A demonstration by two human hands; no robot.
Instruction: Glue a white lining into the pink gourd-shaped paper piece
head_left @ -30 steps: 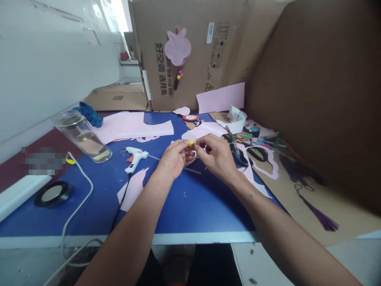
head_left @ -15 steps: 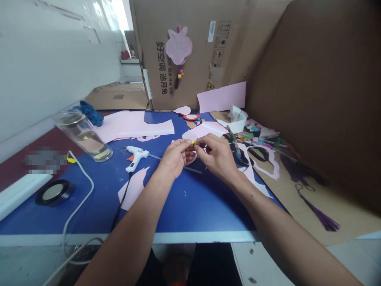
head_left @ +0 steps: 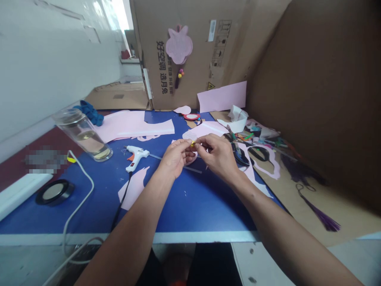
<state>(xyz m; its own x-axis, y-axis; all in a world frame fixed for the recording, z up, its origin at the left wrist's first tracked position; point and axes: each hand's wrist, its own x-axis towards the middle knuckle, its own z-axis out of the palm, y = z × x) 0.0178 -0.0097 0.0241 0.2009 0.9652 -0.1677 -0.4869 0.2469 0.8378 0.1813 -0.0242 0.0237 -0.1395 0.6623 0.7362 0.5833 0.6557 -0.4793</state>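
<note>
A small yellow bead-like piece [head_left: 193, 143] sits at the meeting point of my fingertips, above the blue table [head_left: 190, 214]. My left hand [head_left: 176, 158] pinches it between thumb and forefinger, the other fingers curled below. From the other side, my right hand [head_left: 216, 153] closes its thumb and forefinger on the same piece; its remaining fingers are bent. What exactly the piece is, and whether a thread runs through it, is too small to tell. Pink paper shows partly behind and beneath my hands. A clear glue stick [head_left: 193, 170] lies just below them.
To the left are a white glue gun [head_left: 137, 157], a glass of liquid [head_left: 93, 141], black tape [head_left: 55, 192] and pink sheets [head_left: 125, 126]. Scissors [head_left: 235, 141], scraps and a purple tassel [head_left: 321, 214] lie right. A pink ornament [head_left: 179, 45] hangs on the cardboard behind.
Both hands stay in the same place, still pinching the yellow piece, with only a slight shift of the fingers. Nothing else has moved visibly.
</note>
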